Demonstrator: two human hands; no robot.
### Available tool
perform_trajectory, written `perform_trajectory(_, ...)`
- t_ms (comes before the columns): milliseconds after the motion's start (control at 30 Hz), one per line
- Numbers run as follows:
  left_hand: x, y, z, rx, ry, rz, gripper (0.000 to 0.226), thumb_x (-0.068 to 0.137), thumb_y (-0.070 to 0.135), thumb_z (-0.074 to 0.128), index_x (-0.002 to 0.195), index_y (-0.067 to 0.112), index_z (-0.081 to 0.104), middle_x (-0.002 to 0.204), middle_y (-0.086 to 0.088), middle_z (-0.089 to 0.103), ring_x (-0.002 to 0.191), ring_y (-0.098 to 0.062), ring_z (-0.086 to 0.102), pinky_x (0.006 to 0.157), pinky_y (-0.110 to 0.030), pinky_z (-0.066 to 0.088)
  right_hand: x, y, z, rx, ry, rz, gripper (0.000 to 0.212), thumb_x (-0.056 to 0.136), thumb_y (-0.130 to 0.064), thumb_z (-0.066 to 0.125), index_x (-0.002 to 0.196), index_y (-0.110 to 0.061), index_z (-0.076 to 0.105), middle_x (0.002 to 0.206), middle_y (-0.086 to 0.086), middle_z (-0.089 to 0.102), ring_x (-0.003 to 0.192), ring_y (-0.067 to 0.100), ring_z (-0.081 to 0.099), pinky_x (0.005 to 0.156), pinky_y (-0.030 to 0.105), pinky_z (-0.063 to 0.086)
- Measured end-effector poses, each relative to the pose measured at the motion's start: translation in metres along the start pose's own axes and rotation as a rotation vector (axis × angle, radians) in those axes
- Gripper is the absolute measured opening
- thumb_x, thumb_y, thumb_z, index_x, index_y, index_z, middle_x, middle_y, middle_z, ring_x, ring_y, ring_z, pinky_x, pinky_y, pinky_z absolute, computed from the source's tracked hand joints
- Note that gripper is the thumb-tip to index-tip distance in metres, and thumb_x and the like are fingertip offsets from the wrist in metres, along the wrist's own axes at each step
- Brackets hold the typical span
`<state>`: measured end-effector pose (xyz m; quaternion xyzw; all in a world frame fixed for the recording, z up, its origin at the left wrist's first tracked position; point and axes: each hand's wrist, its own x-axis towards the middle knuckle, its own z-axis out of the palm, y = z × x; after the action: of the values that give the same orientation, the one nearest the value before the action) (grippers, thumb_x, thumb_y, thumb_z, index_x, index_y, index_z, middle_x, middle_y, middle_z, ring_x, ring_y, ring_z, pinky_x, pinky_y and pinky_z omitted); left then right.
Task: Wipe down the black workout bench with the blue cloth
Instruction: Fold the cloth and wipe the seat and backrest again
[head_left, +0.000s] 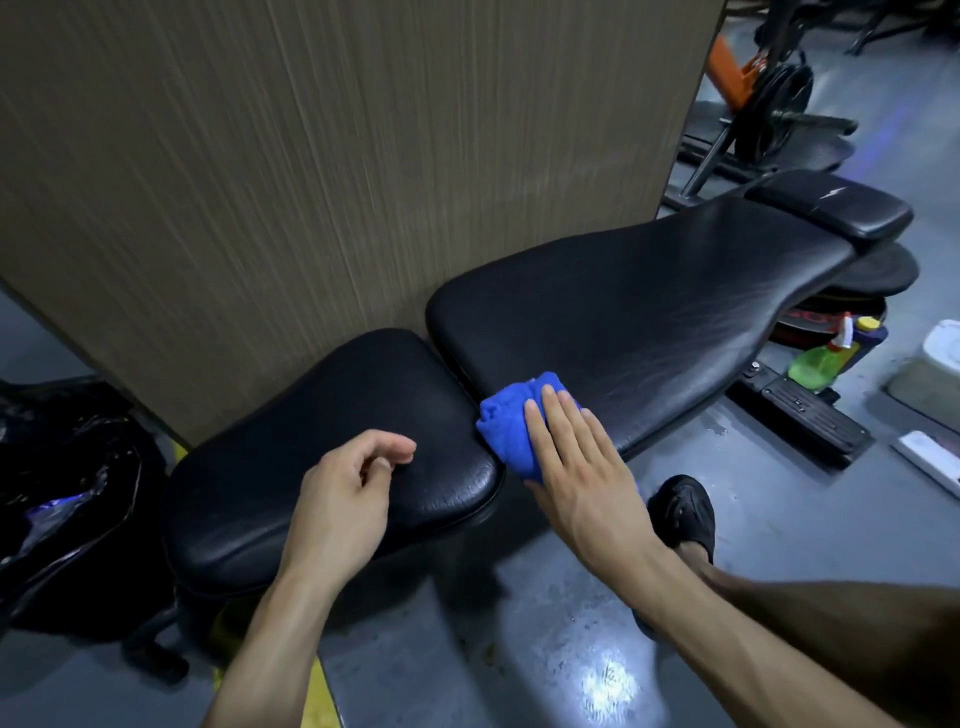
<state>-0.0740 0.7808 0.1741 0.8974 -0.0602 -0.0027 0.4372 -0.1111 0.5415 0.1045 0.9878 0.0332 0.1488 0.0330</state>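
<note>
Head view: a black workout bench (649, 312) is seen from above, set close against a brown panel wall (311, 156) on a grey floor (467, 649). The bench is made up of a short seat pad (291, 467) nearer the camera and a long back pad beyond it, with a narrow gap between the two. A bunched blue cloth (511, 421) is pressed onto the near corner of the long pad, right at that gap. The cloth is covered by the right hand (576, 457), which is laid flat on it with the fingers stretched out and close together, palm down. The left hand (348, 493) is held over the seat pad, empty, with the fingers loosely curled and the thumb bent inward; whether it touches the pad cannot be told. A black shoe (683, 509) is planted on the floor just beside the bench, under the right forearm. A green spray bottle (818, 361) is stood on the floor past the bench, and a black plastic bag (67, 467) is slumped at the left.
</note>
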Motion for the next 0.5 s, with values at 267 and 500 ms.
perform_trajectory(267, 0.015, 0.025, 0.013, 0.236, -0.095, -0.062, 0.035, 0.096, 0.008, 0.050, 0.097, 0.036, 0.071, 0.096, 0.020, 0.073, 0.101, -0.007, 0.065, 0.090, -0.030, 0.049, 0.044, -0.003, 0.003, 0.089, 0.099, -0.037, 0.074, 0.075, -0.021, 0.072, 0.142, 0.001, 0.049, 0.148, 0.023, 0.047, 0.138, 0.033, 0.046, 0.112, 0.044, 0.040)
perform_trajectory(500, 0.045, 0.098, 0.004, 0.373, -0.248, 0.206, 0.031, 0.099, 0.010, 0.049, 0.111, 0.030, 0.070, 0.104, 0.017, 0.071, 0.101, -0.001, 0.063, 0.083, -0.012, 0.041, -0.022, 0.017, 0.011, 0.372, 0.315, 0.084, 0.065, 0.081, -0.020, 0.053, 0.143, -0.002, 0.049, 0.151, 0.009, 0.047, 0.141, 0.022, 0.042, 0.114, 0.041, 0.035)
